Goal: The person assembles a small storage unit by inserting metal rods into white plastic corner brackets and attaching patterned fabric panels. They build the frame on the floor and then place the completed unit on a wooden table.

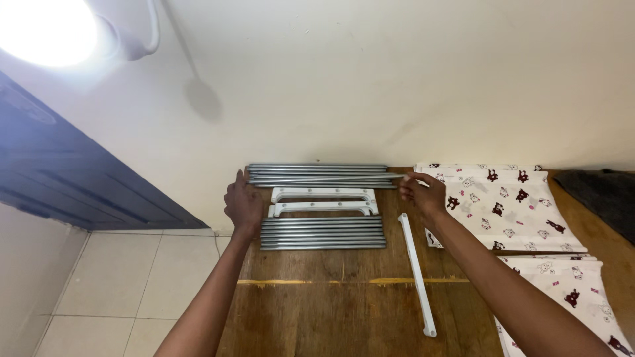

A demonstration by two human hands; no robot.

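Several grey metal rods (317, 174) lie in a row at the far edge of a wooden table (344, 311). My left hand (242, 203) rests at their left ends, fingers against the rod tips. My right hand (421, 192) pinches the right end of one rod from that far bundle. A second bundle of grey rods (323, 234) lies nearer to me. Between the two bundles sit two white plastic bracket pieces (324, 201). A long white plastic bar (417, 272) lies at a slant just right of the near bundle.
Folded white fabric with small cartoon prints (509, 206) lies on the right side of the table, another fold (575, 291) nearer me. A dark grey cloth (605, 195) sits at the far right. A tiled floor (126, 291) and a dark blue door (73, 178) are on the left.
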